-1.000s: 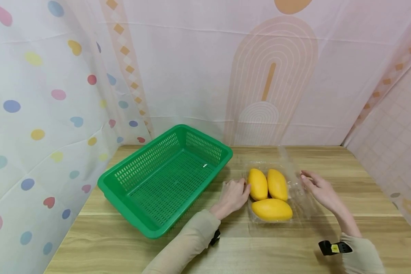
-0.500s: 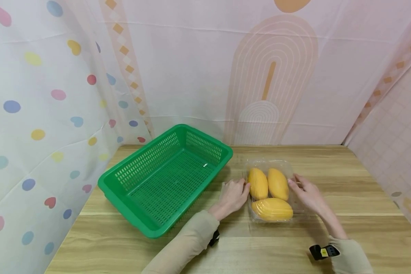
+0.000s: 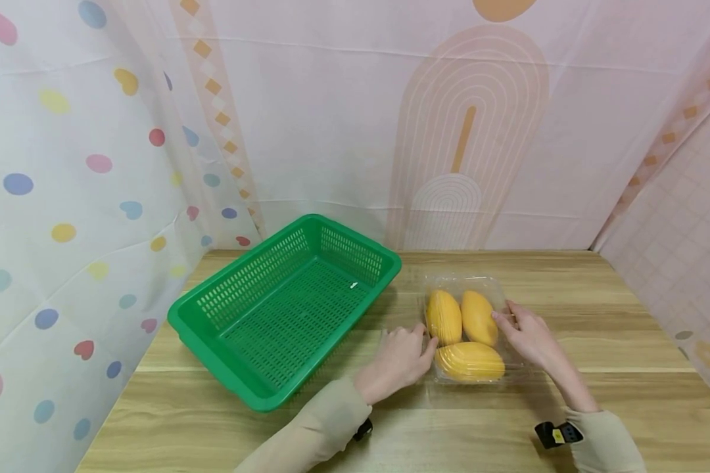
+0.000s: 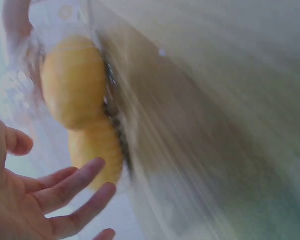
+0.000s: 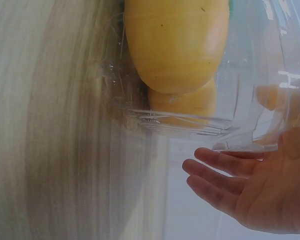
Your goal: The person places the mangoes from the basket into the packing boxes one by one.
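Note:
A clear plastic clamshell box (image 3: 453, 282) holds three yellow mangoes (image 3: 471, 362) on the table, its ribbed lid down over them. At the box's left side is my left hand (image 3: 398, 361), fingers spread and loosely bent in the left wrist view; whether the fingertips touch the plastic, I cannot tell. On the right side my right hand (image 3: 529, 336) touches the lid's edge with thumb and forefinger. In the right wrist view, its other fingers (image 5: 215, 190) extend beside the box wall, and part of the thumb lies behind clear plastic.
A green slotted plastic basket (image 3: 284, 315) stands to the left, with a small white scrap (image 3: 354, 286) on its floor. Patterned cloth (image 3: 331, 131) hangs behind the wooden table (image 3: 597, 295) and along both sides.
The box's lid, open to the right a second ago, has come down over the mangoes. My right hand has moved left with it; my left hand has drawn slightly toward me.

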Demonstrator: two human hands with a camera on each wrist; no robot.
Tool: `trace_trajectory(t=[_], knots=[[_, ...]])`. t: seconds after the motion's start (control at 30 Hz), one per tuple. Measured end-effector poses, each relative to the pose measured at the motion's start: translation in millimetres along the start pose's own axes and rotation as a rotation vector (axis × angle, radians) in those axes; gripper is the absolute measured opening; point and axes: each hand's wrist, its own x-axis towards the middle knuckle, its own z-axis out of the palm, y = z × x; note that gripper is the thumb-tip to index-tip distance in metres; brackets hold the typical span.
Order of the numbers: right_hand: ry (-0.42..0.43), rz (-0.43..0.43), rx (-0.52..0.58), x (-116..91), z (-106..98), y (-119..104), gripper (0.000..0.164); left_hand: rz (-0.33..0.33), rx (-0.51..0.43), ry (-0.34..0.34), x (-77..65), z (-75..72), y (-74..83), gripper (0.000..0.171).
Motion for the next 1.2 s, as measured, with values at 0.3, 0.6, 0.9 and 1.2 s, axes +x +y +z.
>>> trace_trajectory(t=[0.3,0.6,0.9,1.2], knots=[[-0.008,0.048,-0.064,0,-1,-6,0.072,-0.021,0.012,-0.134,-19.5,-6.0,9.0,0.053],[-0.025,0.061,-0.066,0,0,-8,0.073,-0.074,-0.142,-0.153,-27.7,-5.1,16.9,0.04],[-0.023,0.061,-0.053,-1,1,-7,0.075,-0.125,-0.347,-0.161,-30.3,-0.5,20.3,0.04],[-0.022,0.064,-0.051,0,1,-8,0.074,-0.229,-0.542,-0.193,-28.3,6.0,22.8,0.045]])
